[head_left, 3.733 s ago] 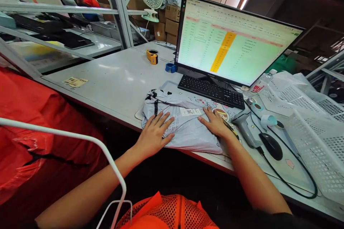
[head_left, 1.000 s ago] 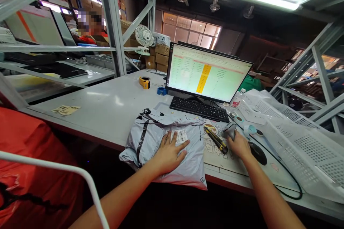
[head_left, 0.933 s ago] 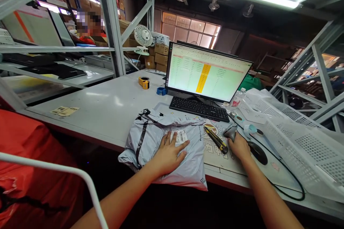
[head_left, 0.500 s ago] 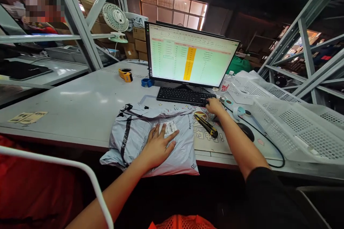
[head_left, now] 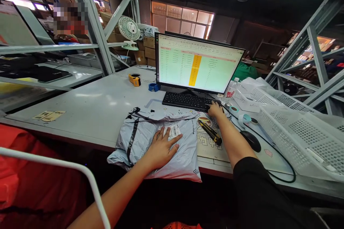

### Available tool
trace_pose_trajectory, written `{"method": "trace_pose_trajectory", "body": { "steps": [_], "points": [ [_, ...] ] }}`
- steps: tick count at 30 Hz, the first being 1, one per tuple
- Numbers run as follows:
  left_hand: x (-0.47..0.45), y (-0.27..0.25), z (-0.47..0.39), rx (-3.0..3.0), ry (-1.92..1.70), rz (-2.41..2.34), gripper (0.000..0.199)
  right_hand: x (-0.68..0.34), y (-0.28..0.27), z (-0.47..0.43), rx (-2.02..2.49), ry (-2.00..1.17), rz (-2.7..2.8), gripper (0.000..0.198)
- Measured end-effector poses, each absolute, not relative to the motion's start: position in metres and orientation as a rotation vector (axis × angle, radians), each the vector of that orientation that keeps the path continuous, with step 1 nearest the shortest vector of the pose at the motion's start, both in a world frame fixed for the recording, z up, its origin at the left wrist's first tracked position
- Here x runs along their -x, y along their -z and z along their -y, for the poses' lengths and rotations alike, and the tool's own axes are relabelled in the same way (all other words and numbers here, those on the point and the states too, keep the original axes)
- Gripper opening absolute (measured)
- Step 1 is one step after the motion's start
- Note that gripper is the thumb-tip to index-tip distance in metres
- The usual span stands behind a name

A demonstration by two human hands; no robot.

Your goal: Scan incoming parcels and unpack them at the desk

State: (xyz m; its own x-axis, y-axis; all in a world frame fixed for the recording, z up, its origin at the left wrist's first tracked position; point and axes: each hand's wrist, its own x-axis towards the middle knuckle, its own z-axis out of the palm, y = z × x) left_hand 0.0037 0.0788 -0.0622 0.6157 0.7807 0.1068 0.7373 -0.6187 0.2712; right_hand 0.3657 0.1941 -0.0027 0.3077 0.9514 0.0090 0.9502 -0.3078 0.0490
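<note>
Spread flat over the white label [head_left: 176, 131] of a grey plastic mailing bag [head_left: 185, 161] is my left hand [head_left: 163, 149], open, its fingers apart. The bag lies at the table's front edge and hangs slightly over it; its far edge looks torn and crumpled. My right hand [head_left: 215, 110] rests at the right end of a black keyboard [head_left: 184, 101], fingers extended over the keys and holding nothing. Behind the keyboard a monitor [head_left: 212, 68] shows a spreadsheet with an orange column. Between bag and right forearm lies a black and yellow utility knife [head_left: 209, 131].
A black mouse [head_left: 250, 141] and its cable lie right of my forearm, near white perforated baskets [head_left: 303, 132]. Tape rolls, one yellow [head_left: 134, 79] and one blue [head_left: 154, 87], stand at the back. Tan tags [head_left: 49, 116] lie left. Metal posts flank the table; a person is beyond.
The camera has turned, so the scene sits lower and farther right. A selected cell on the screen is now nearer the orange column. Both hands keep their places on the bag and keyboard.
</note>
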Motion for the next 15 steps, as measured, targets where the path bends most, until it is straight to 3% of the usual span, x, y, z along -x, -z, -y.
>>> {"method": "trace_pose_trajectory", "body": {
  "steps": [6, 11, 13, 15],
  "points": [
    [-0.005, 0.055, -0.083, -2.627, -0.322, -1.233, 0.052, -0.338, -0.019, -0.174, -2.489, -0.037, -1.937, 0.046],
    [0.007, 0.034, -0.054, -2.629, -0.624, -1.018, 0.051, -0.312, -0.003, -0.110, -2.461, 0.007, -2.027, 0.043],
    [0.017, 0.033, -0.034, -2.701, -0.553, -0.907, 0.066, -0.309, 0.020, -0.074, -2.440, 0.020, -2.037, 0.049],
    [0.026, 0.041, -0.020, -2.771, -0.348, -0.954, 0.101, -0.313, 0.044, -0.044, -2.454, -0.046, -2.056, 0.054]
  ]
}}
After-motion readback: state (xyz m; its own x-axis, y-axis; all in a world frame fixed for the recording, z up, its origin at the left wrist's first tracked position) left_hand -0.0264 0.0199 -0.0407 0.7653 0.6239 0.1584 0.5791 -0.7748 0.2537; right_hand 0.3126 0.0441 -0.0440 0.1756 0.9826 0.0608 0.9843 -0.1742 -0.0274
